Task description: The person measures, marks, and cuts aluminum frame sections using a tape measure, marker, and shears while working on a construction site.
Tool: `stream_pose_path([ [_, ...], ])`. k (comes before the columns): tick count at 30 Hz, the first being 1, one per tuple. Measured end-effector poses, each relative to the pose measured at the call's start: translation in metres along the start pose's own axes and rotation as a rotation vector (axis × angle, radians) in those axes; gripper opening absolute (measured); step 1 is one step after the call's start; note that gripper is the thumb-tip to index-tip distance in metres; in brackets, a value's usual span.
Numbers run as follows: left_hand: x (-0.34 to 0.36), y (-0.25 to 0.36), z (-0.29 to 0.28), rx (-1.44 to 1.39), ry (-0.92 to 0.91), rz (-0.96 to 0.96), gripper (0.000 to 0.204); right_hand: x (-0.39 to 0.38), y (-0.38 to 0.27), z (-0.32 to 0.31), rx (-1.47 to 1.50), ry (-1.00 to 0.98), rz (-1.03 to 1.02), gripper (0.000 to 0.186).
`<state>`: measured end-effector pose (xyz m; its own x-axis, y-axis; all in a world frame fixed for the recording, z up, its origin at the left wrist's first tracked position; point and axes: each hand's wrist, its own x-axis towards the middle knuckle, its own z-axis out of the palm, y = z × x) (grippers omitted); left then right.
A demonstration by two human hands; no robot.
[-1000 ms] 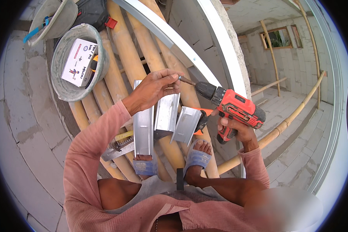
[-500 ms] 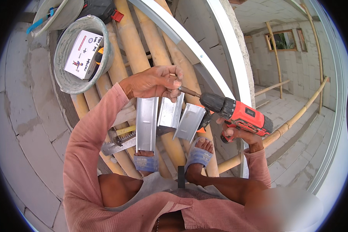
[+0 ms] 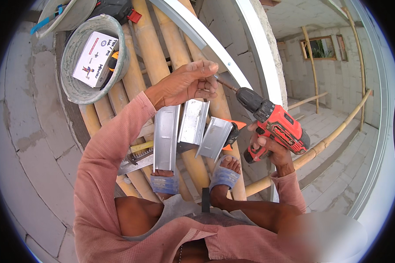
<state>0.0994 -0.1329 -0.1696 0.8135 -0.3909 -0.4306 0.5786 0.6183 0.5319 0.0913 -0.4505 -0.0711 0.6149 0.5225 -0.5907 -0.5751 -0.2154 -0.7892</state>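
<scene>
My right hand grips a red and black cordless drill, its long bit angled up and left. My left hand is at the bit's tip, its thumb and fingers around a small metal piece there, likely a screw. Below it, three short pieces of silver metal channel, a long one, a middle one and a right one, lie over the bamboo poles. Beside them are a hammer-like tool with a yellow handle and a partly hidden black and orange tool.
A grey bucket holding a white box, another bucket and a black case sit upper left. A white metal frame curves across the scaffold. At right, a bamboo rail fronts a lower block-walled room.
My left hand and the bit tip have moved up and slightly right, with the drill tilted more steeply. My right hand still holds the drill.
</scene>
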Motion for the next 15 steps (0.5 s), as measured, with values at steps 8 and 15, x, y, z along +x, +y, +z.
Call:
stream_pose_path([
  [8,0.07,0.064,0.002,1.074,0.536,0.681,0.073,0.032,-0.051,-0.013,-0.142,0.26,-0.184,0.036],
  [15,0.15,0.083,-0.045,2.055,0.318,0.44,0.078,0.084,-0.109,-0.002,-0.472,0.198,-0.024,0.03],
])
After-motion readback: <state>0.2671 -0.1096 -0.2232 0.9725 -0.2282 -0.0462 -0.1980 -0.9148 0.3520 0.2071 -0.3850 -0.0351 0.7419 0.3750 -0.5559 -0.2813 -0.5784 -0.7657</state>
